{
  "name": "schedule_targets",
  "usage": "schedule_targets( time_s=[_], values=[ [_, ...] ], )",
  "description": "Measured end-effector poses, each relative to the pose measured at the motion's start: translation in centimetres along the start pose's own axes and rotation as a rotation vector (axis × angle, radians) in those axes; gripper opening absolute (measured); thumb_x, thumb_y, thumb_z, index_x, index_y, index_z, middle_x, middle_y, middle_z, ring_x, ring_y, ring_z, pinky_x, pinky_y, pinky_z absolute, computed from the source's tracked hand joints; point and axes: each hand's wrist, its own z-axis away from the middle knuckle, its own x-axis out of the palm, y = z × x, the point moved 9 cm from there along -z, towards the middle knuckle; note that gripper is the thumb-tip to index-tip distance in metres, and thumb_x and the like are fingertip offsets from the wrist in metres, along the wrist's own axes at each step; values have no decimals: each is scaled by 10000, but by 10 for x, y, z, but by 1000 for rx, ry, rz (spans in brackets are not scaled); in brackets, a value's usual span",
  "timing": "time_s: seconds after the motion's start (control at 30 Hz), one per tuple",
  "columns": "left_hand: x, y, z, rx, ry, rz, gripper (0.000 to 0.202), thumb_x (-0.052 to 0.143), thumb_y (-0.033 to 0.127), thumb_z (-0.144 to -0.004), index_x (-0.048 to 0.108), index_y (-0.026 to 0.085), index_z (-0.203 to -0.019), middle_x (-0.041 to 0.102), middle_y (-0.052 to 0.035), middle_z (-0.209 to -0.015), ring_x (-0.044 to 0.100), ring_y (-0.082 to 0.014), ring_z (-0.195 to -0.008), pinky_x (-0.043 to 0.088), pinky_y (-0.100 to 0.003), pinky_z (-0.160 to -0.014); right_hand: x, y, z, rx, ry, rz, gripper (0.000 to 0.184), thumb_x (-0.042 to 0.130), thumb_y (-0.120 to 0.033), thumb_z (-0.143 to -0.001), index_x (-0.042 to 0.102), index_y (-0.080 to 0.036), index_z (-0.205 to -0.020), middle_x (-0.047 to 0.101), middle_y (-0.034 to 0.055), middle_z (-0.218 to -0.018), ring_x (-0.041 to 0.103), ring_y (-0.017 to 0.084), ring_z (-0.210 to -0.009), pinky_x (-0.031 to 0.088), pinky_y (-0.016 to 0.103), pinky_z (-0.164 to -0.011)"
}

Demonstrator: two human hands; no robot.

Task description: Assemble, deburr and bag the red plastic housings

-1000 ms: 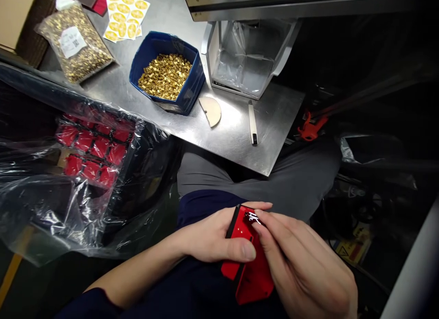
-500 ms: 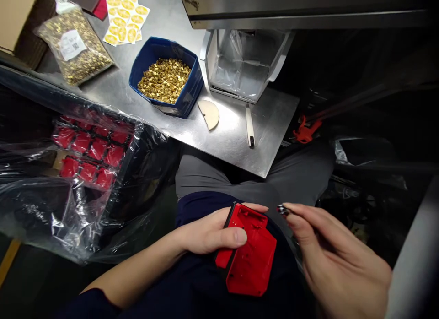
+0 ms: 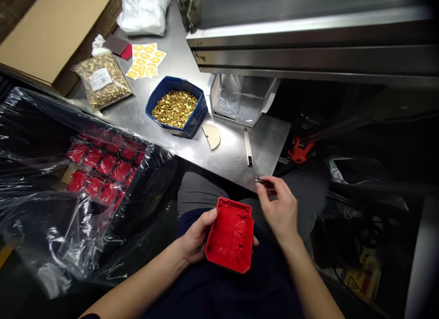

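Note:
My left hand [image 3: 197, 236] grips a red plastic housing [image 3: 229, 234] over my lap, thumb on its left edge and fingers behind it. The housing's hollow inside, with small posts and holes, faces up towards me. To the right of it, by the table's front corner, my right hand [image 3: 280, 211] is closed in a pinch. A thin dark piece shows at its fingertips, too small to name. Just beyond lies a white-handled knife [image 3: 248, 147] on the metal table [image 3: 226, 165]. A cream half-round piece [image 3: 211, 136] lies left of the knife.
A blue bin [image 3: 194, 120] of small brass pieces [image 3: 174, 108] stands behind, beside a grey bin [image 3: 212, 99] with clear plastic. Further left are a bag of brass pieces [image 3: 113, 92] and sticker sheets [image 3: 144, 60]. A plastic-lined crate [image 3: 137, 177] holds several red parts [image 3: 106, 163].
The red housing has turned more upright, its open side facing me more squarely. My right hand has moved forward and left to the table corner, still pinching. The camera view has shifted.

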Motion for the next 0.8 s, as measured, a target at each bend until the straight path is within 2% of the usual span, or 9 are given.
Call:
schedule_targets(
  time_s=[0.07, 0.13, 0.2, 0.33, 0.4, 0.53, 0.63, 0.7, 0.8],
  values=[
    [1, 2, 1, 13, -5, 16, 807, 487, 709, -891, 600, 11, -1280, 724, -277, -1099, 738, -334, -936, 545, -399, -837, 17, -7, -9, -68, -28, 12, 199, 583, -327, -978, 692, -181, -1060, 698, 91, -996, 671, 202, -898, 559, 317, -801],
    [3, 1, 2, -6, -11, 26, 850, 410, 757, -899, 623, 10, -1245, 737, -271, -1052, 748, -323, -885, 553, -378, -793, 24, -14, -13, -108, -55, 25, 189, 601, -315, -965, 712, -183, -1042, 695, 94, -975, 657, 226, -927, 546, 344, -823],
    [4, 0, 3, -30, -17, 29, 893, 382, 791, -888, 636, 9, -1237, 744, -264, -1032, 750, -317, -868, 556, -367, -772, 17, -22, -12, -120, -55, 25, 194, 595, -299, -970, 705, -182, -1079, 693, 93, -998, 653, 228, -931, 540, 360, -836],
    [3, -2, 5, -30, -4, 21, 884, 455, 795, -860, 660, 17, -1226, 747, -245, -1050, 750, -316, -831, 555, -366, -762, -19, -46, -2, -87, -33, -80, 192, 634, -288, -958, 664, -209, -1131, 692, 44, -996, 658, 174, -830, 547, 304, -776],
    [2, -3, 6, -37, 2, 9, 869, 474, 787, -858, 657, 28, -1239, 748, -241, -1047, 748, -322, -829, 556, -374, -751, -30, -66, 5, -142, -103, -168, 184, 680, -253, -928, 661, -216, -1107, 685, 24, -963, 654, 160, -806, 542, 281, -749],
    [5, -6, 11, -63, 7, -77, 802, 455, 752, -891, 684, 33, -1164, 755, -215, -905, 736, -317, -797, 548, -403, -769, -33, -105, 20, -361, -319, -208, 201, 650, -140, -930, 641, -202, -1122, 683, 45, -1004, 658, 178, -912, 540, 297, -808],
    [3, -4, 13, -65, 69, -171, 731, 490, 733, -887, 704, 64, -1085, 737, -174, -861, 708, -297, -825, 527, -386, -794, -33, -113, 24, -416, -396, -131, 175, 614, -147, -958, 627, -207, -1122, 692, 52, -1029, 665, 185, -936, 541, 309, -836],
    [0, 0, 14, -38, 127, -252, 654, 531, 695, -889, 704, 91, -1073, 713, -139, -879, 672, -259, -831, 502, -340, -775, -30, -114, 25, -428, -457, -80, 151, 594, -168, -977, 624, -218, -1116, 695, 45, -1020, 667, 175, -902, 543, 300, -825],
    [3, 6, 13, 1, 134, -392, 584, 560, 658, -897, 696, 108, -1035, 648, -88, -847, 574, -175, -725, 441, -269, -693, -26, -118, 25, -451, -520, -20, 121, 558, -195, -1004, 621, -216, -1105, 694, 43, -994, 661, 167, -870, 540, 288, -811]
  ],
)
